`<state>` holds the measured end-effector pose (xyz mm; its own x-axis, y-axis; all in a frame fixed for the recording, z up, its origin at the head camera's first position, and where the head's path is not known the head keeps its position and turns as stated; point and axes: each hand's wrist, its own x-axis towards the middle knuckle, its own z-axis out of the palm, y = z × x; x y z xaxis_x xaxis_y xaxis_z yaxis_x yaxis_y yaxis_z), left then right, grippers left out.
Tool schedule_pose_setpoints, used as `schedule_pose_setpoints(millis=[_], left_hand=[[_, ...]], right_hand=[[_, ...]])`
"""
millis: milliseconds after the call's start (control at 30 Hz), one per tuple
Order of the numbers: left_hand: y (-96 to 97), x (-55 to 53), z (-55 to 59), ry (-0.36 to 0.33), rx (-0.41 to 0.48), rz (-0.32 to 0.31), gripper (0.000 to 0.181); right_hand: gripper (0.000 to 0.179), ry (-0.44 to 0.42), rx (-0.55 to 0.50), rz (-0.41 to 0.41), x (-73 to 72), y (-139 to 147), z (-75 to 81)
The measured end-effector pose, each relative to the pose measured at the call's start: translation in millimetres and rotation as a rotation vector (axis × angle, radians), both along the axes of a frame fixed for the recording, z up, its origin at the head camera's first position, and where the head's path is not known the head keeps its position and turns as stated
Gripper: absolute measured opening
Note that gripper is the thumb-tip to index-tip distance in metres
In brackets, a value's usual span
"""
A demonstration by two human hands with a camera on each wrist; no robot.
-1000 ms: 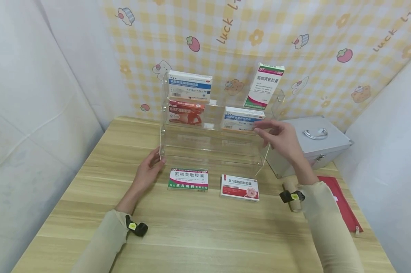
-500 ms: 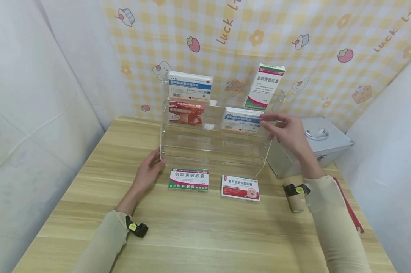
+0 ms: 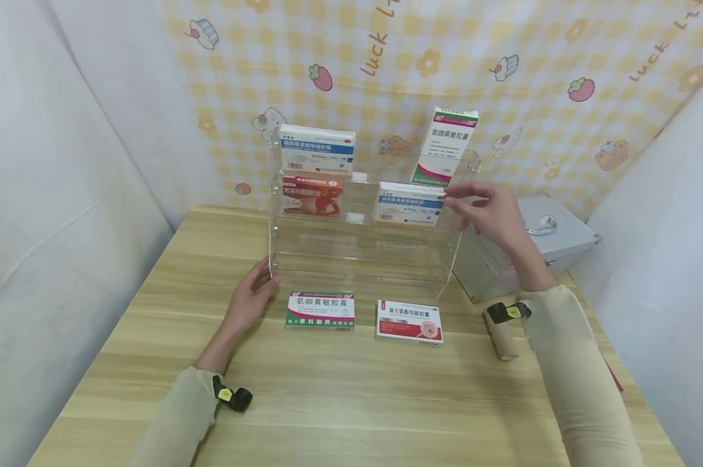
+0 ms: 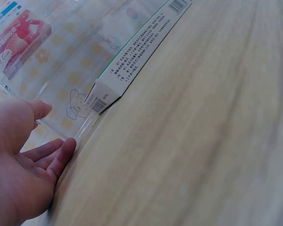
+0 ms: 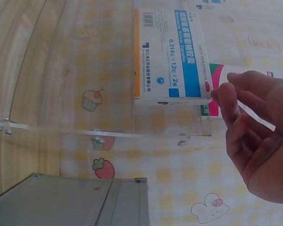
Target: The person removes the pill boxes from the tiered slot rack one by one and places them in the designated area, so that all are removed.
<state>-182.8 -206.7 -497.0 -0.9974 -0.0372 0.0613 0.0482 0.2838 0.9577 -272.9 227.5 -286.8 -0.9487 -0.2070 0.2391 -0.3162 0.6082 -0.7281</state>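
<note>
A clear acrylic display rack [image 3: 357, 246] stands on the wooden table. My left hand [image 3: 249, 301] holds its lower left corner, thumb and fingers at the side panel's edge. My right hand [image 3: 491, 214] has thumb and index fingertips right at the upper right corner of a blue-and-white medicine box [image 5: 167, 56], which sits on a shelf. Another blue-and-white box [image 3: 318, 150] is on the top tier at left, with a red medicine box [image 3: 310, 198] below it. A green-and-white medicine box [image 3: 447, 146] stands on end, leaning, at the top right.
Before the rack lie a green-and-white medicine box [image 3: 320, 311] and a red-and-white one [image 3: 410, 322]. To the right are a silver metal case [image 3: 538, 233], a cardboard tube [image 3: 502, 337] and a red item mostly hidden by my sleeve. A patterned curtain [image 3: 351, 91] hangs behind.
My right hand has drawn off the front of the blue-and-white box to its right end. The left hand has stayed at the rack's corner. The head view has shifted slightly.
</note>
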Motion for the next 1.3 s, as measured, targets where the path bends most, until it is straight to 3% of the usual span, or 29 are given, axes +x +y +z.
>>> schedule_pose_setpoints(millis=[400, 833, 1300], left_hand=[[-0.3, -0.3, 0.6, 0.007, 0.015, -0.004, 0.058], [-1.0, -1.3, -1.0, 0.018, -0.004, 0.004, 0.057], [-1.0, -0.8, -1.1, 0.021, -0.020, 0.000, 0.056]], right_hand=[[0.030, 0.052, 0.028, -0.003, -5.2, 0.9, 8.1], [0.033, -0.035, 0.142, -0.023, -14.2, -2.3, 12.9], [0.035, -0.069, 0.224, 0.083, -18.9, -6.2, 13.7]])
